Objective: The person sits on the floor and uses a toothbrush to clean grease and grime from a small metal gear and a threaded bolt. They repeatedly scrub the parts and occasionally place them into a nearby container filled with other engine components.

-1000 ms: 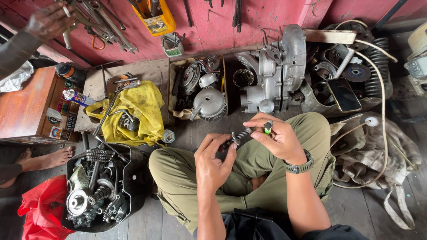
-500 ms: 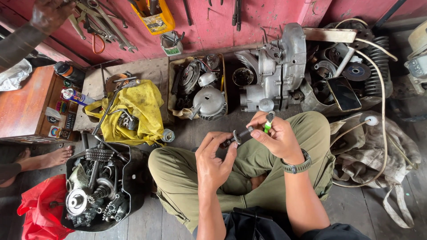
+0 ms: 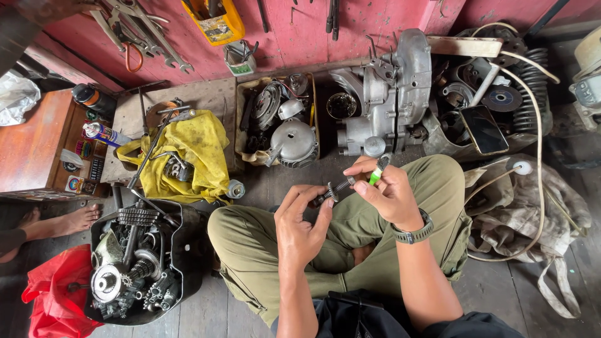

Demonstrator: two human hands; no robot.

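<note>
Both hands on one small shaft
Left hand fingers pinch the geared shaft; right hand, at three o'clock, grips its green-tipped end.

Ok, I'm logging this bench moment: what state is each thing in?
Left hand: pinching the shaft's dark end.
Right hand: holding a green-handled tool.
Shaft: held above the lap, small gear on it.
Engine case: leaning against the wall.
Tub: full of gears.
Phone: screen dark.

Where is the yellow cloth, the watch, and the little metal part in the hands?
yellow cloth (image 3: 203, 147), head view, on its flat middle.
watch (image 3: 414, 234), head view, on its strap.
small geared shaft (image 3: 332, 189), head view, on its toothed end.
</note>
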